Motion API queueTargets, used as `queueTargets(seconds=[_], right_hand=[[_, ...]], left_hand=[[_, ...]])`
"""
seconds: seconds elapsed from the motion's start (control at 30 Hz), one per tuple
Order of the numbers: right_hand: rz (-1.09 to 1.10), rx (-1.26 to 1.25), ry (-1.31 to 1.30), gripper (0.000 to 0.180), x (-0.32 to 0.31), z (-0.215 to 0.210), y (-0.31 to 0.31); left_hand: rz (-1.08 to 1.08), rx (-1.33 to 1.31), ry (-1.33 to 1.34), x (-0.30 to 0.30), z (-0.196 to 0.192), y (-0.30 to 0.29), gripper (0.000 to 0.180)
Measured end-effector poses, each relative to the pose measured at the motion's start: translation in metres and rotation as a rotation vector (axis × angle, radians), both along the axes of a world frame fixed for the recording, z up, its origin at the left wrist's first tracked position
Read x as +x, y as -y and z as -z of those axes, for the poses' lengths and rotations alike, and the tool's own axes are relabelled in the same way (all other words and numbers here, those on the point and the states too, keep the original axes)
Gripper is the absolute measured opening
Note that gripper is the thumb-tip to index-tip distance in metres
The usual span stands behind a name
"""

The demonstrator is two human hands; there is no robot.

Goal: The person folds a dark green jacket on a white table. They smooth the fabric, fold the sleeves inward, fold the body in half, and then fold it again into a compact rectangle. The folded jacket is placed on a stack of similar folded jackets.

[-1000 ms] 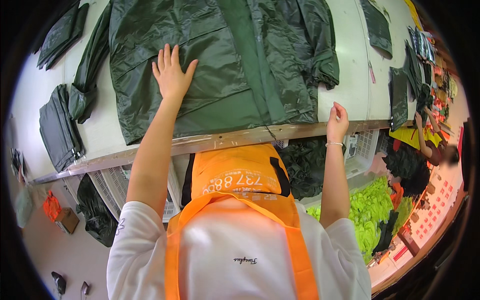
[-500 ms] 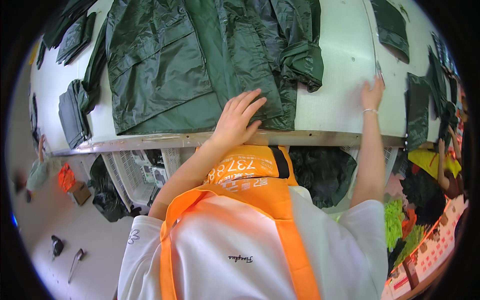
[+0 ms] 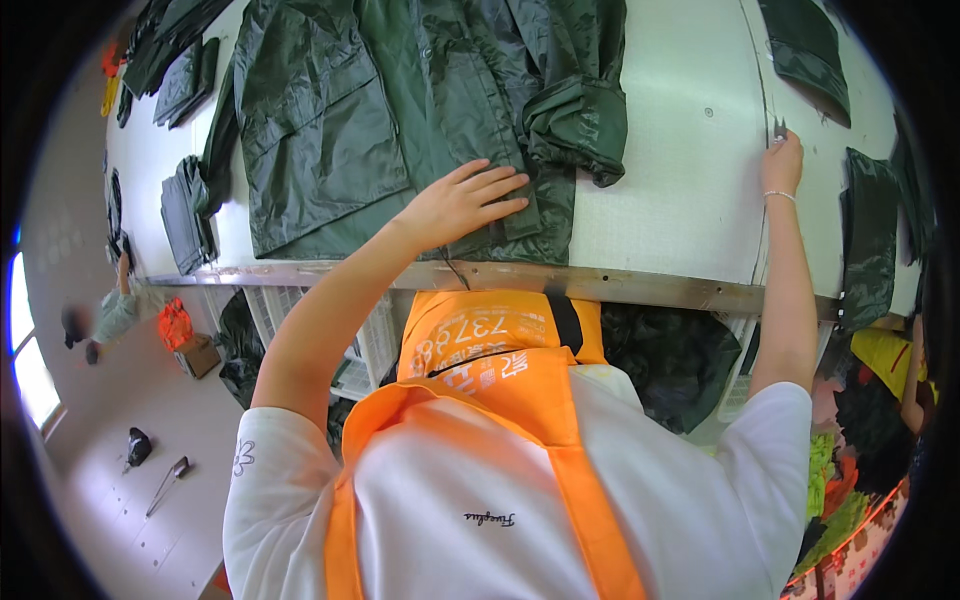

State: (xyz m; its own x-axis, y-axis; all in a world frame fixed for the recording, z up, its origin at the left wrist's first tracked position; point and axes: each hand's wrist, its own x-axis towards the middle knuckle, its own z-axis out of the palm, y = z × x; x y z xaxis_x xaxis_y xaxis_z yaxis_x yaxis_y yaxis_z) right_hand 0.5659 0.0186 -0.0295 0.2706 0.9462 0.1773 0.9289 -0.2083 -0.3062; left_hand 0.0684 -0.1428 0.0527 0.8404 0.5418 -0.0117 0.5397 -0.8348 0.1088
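The white surface point(image 3: 690, 190) spans the scene, and on it, left of centre, lies a dark green jacket point(image 3: 310, 150), its front parted and its hem near the near edge. A folded dark garment point(image 3: 868, 235) lies at the right, another point(image 3: 185, 215) at the left beside the jacket's sleeve. The left hand point(image 3: 460, 208) rests on the jacket's near right part, fingers slightly apart. Well to the right, the right hand point(image 3: 783, 160) has its fingers closed on a small tool point(image 3: 781, 129).

Garment workshop: long white worktable point(image 3: 670, 220), dark green jacket point(image 3: 325, 135), folded garments point(image 3: 868, 235), co-worker point(image 3: 118, 312).
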Motion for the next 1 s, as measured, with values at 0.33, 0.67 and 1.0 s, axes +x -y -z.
queueTargets(seconds=[0.33, 0.67, 1.0], right_hand=[[0.003, -0.244, -1.173, 0.052, -0.242, -0.106, 0.192], [0.096, -0.205, -1.727, 0.02, -0.303, -0.131, 0.213], [0.096, -0.2, -1.707, 0.018, -0.326, -0.154, 0.221]], left_hand=[[-0.339, -0.436, 0.405, 0.04, -0.041, -0.056, 0.024], [-0.288, -1.096, 0.47, 0.024, -0.079, -0.089, 0.038], [-0.23, -1.05, 0.633, -0.001, -0.085, -0.077, 0.019]])
